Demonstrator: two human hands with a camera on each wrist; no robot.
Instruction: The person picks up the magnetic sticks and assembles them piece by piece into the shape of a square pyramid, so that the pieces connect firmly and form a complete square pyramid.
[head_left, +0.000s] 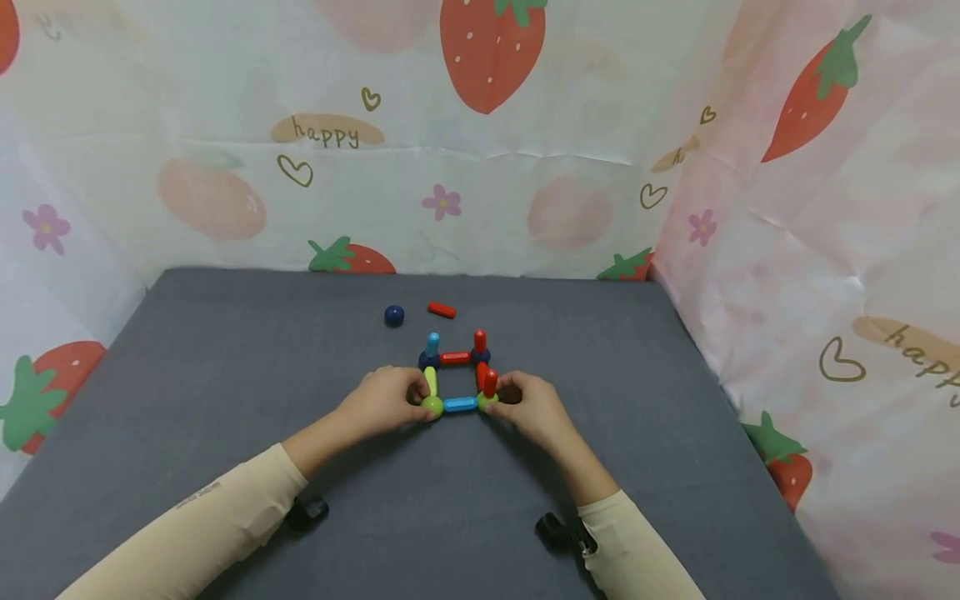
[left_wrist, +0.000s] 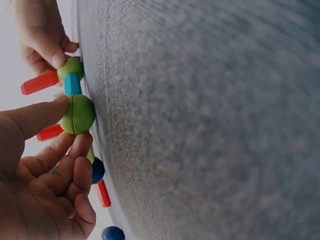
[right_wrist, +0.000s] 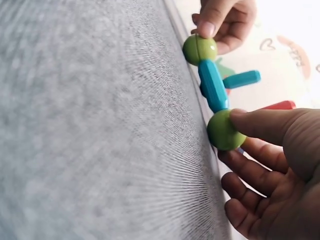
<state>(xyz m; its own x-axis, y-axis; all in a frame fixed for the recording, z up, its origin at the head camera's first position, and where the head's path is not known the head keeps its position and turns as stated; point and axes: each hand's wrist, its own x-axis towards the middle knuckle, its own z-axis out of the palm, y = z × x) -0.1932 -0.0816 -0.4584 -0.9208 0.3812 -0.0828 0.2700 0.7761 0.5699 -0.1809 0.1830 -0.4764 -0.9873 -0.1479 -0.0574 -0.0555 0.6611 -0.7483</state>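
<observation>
A square of rods and balls lies on the grey cloth. My left hand (head_left: 386, 396) pinches the front-left green ball (left_wrist: 80, 115) between thumb and fingers. The front-right green ball (right_wrist: 224, 131) is pinched by my right hand (head_left: 534, 408). Between these balls runs a blue rod (head_left: 461, 404). A yellow-green rod (head_left: 431, 381) forms the left side, a red rod (head_left: 454, 358) the back. Dark blue balls (head_left: 481, 357) make the back corners. Upright stand a light blue rod (head_left: 432, 343) at back left and red rods (head_left: 480, 339) at both right corners.
Behind the square lie a loose dark blue ball (head_left: 394, 316) and a loose red rod (head_left: 442, 310). The grey tabletop (head_left: 600, 333) meets strawberry-patterned sheets (head_left: 487, 167) at the back and sides. Black wrist devices (head_left: 553, 532) sit below both sleeves.
</observation>
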